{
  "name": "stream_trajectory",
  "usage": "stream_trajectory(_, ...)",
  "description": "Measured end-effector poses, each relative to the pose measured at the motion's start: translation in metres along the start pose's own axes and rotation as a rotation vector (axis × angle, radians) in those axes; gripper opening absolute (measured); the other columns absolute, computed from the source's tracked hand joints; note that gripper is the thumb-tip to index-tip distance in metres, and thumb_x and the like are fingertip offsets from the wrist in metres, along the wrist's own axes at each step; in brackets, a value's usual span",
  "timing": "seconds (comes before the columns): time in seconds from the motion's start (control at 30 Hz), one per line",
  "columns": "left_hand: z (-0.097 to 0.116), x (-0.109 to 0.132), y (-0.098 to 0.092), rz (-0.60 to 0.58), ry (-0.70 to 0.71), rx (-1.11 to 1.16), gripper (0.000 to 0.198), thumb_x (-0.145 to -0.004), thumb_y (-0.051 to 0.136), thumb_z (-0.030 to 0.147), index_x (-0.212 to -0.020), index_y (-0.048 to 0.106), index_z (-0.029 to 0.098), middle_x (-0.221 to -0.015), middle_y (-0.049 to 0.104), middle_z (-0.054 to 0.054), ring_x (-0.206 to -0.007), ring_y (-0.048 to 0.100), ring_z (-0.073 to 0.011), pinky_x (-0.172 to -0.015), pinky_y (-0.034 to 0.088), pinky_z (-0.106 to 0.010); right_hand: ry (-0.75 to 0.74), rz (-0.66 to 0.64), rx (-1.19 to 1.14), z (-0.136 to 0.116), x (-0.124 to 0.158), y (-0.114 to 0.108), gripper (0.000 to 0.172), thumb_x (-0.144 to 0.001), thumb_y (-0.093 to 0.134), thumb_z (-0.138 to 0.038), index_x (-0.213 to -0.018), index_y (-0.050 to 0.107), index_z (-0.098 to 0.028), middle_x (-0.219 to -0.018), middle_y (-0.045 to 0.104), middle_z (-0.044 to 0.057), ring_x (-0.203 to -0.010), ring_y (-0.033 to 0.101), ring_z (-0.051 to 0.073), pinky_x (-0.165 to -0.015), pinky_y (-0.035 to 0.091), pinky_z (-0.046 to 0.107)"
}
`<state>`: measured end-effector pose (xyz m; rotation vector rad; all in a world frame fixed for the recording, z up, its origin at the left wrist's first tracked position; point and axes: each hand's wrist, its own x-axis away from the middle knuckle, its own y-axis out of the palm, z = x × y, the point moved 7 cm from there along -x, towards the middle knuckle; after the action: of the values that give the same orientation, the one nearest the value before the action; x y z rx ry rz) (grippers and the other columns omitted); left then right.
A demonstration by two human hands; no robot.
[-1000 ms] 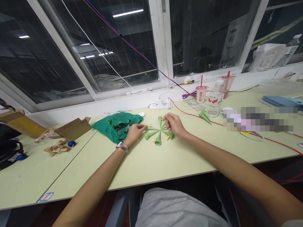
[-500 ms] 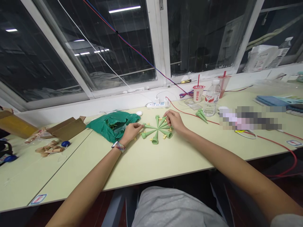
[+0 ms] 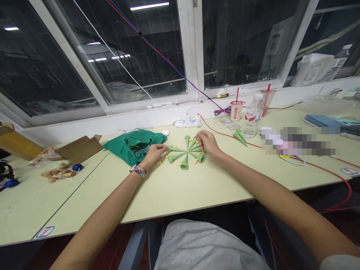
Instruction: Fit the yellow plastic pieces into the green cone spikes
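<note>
- Green plastic everywhere in the middle of the bench (image 3: 197,191): the green cones (image 3: 186,153) lie flat in a star, thin tips meeting at the centre, wide mouths fanned outward
- Left hand (image 3: 154,153) sits at the star's left side, fingers drawn narrow and pinched on the wide mouth of the cone that points left
- Right hand (image 3: 207,143) is at the upper right of the star, fingers curled close around a cone there; its fingertips are partly hidden, so how firm the grip is I cannot tell
- Small yellow pieces (image 3: 195,161) lie scattered between the spokes and just beside them
- By my reading, the step in hand is squaring up the spokes: both hands are nudging single cones into line
- A next move would call for a light touch, since the tips crowd together and a push on one cone could shove its neighbours
- Spare cones (image 3: 239,135) wait well apart on the right, and a green bag (image 3: 135,144) lies crumpled just left of the left hand
- Writing now: the water bottle (image 3: 252,116) has a red and white label, and the cup (image 3: 235,110) with its red straw carries red print, both too small to read
- A sticker (image 3: 45,231) at the bench's near left edge shows a red mark, also unreadable
</note>
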<state>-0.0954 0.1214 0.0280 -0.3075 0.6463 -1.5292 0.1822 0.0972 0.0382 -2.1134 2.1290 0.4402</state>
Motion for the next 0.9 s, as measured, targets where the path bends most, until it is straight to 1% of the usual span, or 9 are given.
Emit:
stream_trajectory(0.1,-0.003,-0.002,0.0,0.012,-0.01,0.003,0.043,-0.069,0.078,0.059,-0.073,0.08,0.016,-0.081,0.077,-0.008,-0.08,0.065,-0.0251,-0.076,0.049,-0.034,-0.004,0.003,0.005,0.001,0.0,0.0,0.023,-0.088,0.057,-0.04,-0.075,0.06,-0.022,-0.048,0.049,-0.007,-0.04,0.042,0.01,-0.043,0.032,0.023)
stream_trajectory(0.2,-0.004,-0.002,0.0,0.022,-0.016,0.006,0.043,-0.068,0.079,0.059,-0.073,0.08,0.017,-0.076,0.076,-0.008,-0.077,0.065,-0.0254,-0.072,0.049,-0.034,-0.009,0.001,0.008,0.002,-0.002,-0.001,0.024,-0.088,0.057,-0.042,-0.076,0.06,-0.022,-0.048,0.049,-0.007,-0.04,0.042,0.01,-0.043,0.032,0.023)
stream_trajectory(0.33,-0.005,0.0,-0.001,0.028,-0.039,-0.001,0.043,-0.07,0.077,0.059,-0.072,0.08,0.016,-0.069,0.073,-0.007,-0.072,0.063,-0.0242,-0.066,0.048,-0.033,-0.014,0.017,0.011,0.003,-0.006,-0.006,0.023,-0.087,0.056,-0.041,-0.077,0.06,-0.022,-0.049,0.05,-0.007,-0.041,0.042,0.01,-0.043,0.033,0.022)
stream_trajectory(0.5,-0.004,0.001,-0.002,0.05,-0.04,0.001,0.041,-0.071,0.076,0.057,-0.072,0.08,0.016,-0.066,0.071,-0.006,-0.069,0.061,-0.0228,-0.062,0.045,-0.031,-0.012,0.031,0.009,0.002,-0.009,-0.011,0.021,-0.086,0.056,-0.04,-0.077,0.06,-0.022,-0.049,0.049,-0.007,-0.041,0.042,0.01,-0.043,0.033,0.023)
stream_trajectory(0.7,-0.008,-0.001,-0.004,0.056,-0.057,-0.007,0.044,-0.072,0.073,0.059,-0.071,0.08,0.016,-0.06,0.066,-0.005,-0.064,0.055,-0.0207,-0.061,0.041,-0.031,-0.031,0.063,0.083,0.001,-0.018,-0.026,0.023,-0.088,0.056,-0.042,-0.079,0.06,-0.022,-0.05,0.05,-0.006,-0.041,0.042,0.011,-0.044,0.033,0.023)
stream_trajectory(0.77,-0.011,-0.003,-0.004,0.062,-0.057,-0.009,0.044,-0.073,0.073,0.059,-0.069,0.079,0.016,-0.061,0.066,-0.005,-0.064,0.055,-0.0209,-0.062,0.041,-0.031,-0.041,0.09,0.183,-0.001,-0.023,-0.038,0.024,-0.092,0.055,-0.042,-0.08,0.06,-0.022,-0.052,0.052,-0.005,-0.043,0.045,0.012,-0.048,0.036,0.024)
stream_trajectory(0.8,-0.013,-0.004,-0.005,0.062,-0.057,-0.012,0.043,-0.073,0.073,0.059,-0.068,0.079,0.016,-0.06,0.065,-0.005,-0.064,0.055,-0.0209,-0.062,0.041,-0.032,-0.052,0.103,0.292,-0.004,-0.025,-0.045,0.024,-0.094,0.054,-0.041,-0.081,0.061,-0.021,-0.055,0.055,-0.004,-0.047,0.049,0.013,-0.052,0.038,0.025)
stream_trajectory(0.83,-0.015,-0.005,-0.005,0.062,-0.059,-0.018,0.042,-0.074,0.073,0.058,-0.068,0.079,0.016,-0.059,0.065,-0.005,-0.063,0.054,-0.0208,-0.061,0.04,-0.032,-0.066,0.115,0.447,-0.007,-0.027,-0.053,0.023,-0.095,0.053,-0.039,-0.083,0.062,-0.021,-0.06,0.06,-0.001,-0.053,0.054,0.015,-0.057,0.041,0.026)
stream_trajectory(0.9,-0.018,-0.006,-0.005,0.065,-0.065,-0.031,0.041,-0.075,0.072,0.057,-0.067,0.079,0.017,-0.057,0.063,-0.004,-0.061,0.053,-0.0205,-0.06,0.04,-0.032,-0.084,0.135,0.853,-0.015,-0.028,-0.07,0.02,-0.098,0.053,-0.033,-0.09,0.066,-0.019,-0.078,0.071,0.007,-0.073,0.066,0.02,-0.069,0.046,0.029)
